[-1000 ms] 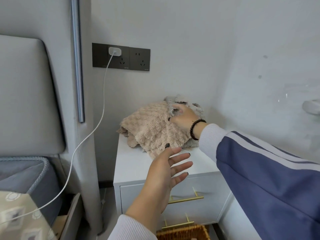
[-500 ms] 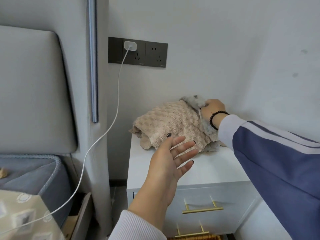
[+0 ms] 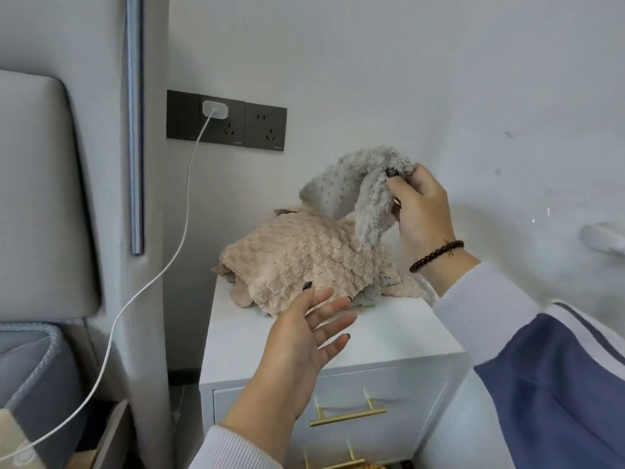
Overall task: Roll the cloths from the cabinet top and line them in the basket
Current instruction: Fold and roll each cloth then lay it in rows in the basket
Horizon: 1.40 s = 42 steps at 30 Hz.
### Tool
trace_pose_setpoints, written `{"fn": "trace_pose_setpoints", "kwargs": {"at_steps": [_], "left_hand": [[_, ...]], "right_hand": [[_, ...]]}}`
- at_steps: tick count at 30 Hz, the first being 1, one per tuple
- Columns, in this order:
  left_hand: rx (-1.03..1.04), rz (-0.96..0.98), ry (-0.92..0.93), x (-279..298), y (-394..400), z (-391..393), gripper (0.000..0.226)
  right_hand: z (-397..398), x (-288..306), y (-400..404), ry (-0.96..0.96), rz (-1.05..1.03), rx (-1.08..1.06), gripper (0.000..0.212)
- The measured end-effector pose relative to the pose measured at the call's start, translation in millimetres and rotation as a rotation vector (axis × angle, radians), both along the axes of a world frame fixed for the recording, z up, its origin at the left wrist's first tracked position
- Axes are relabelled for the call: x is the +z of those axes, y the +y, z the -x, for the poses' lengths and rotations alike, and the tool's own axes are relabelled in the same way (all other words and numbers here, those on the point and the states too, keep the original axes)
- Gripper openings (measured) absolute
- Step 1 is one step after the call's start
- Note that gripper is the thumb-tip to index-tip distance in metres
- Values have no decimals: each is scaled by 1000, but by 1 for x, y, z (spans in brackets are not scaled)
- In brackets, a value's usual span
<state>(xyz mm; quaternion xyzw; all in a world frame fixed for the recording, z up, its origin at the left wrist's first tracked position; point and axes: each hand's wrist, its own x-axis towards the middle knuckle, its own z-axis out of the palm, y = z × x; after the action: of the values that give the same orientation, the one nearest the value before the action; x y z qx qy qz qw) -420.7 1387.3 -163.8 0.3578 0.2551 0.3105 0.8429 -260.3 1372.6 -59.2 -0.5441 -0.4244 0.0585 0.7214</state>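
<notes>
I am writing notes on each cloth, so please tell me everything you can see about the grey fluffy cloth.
The grey fluffy cloth looks soft and plush, with small darker dots on one face. It is crumpled, not rolled. The right hand pinches its upper edge and holds it lifted, so it hangs in folds. Its lower part lies on and behind the beige waffle-textured cloth on the white cabinet top, near the wall corner. The open left hand does not touch it.
</notes>
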Motion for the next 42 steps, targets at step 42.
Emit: {"fn": "trace_pose_setpoints", "kwargs": {"at_steps": [42], "left_hand": [[-168, -1047, 607, -43, -70, 70, 94]], "right_hand": [[62, -120, -158, -266, 787, 494, 22]]}}
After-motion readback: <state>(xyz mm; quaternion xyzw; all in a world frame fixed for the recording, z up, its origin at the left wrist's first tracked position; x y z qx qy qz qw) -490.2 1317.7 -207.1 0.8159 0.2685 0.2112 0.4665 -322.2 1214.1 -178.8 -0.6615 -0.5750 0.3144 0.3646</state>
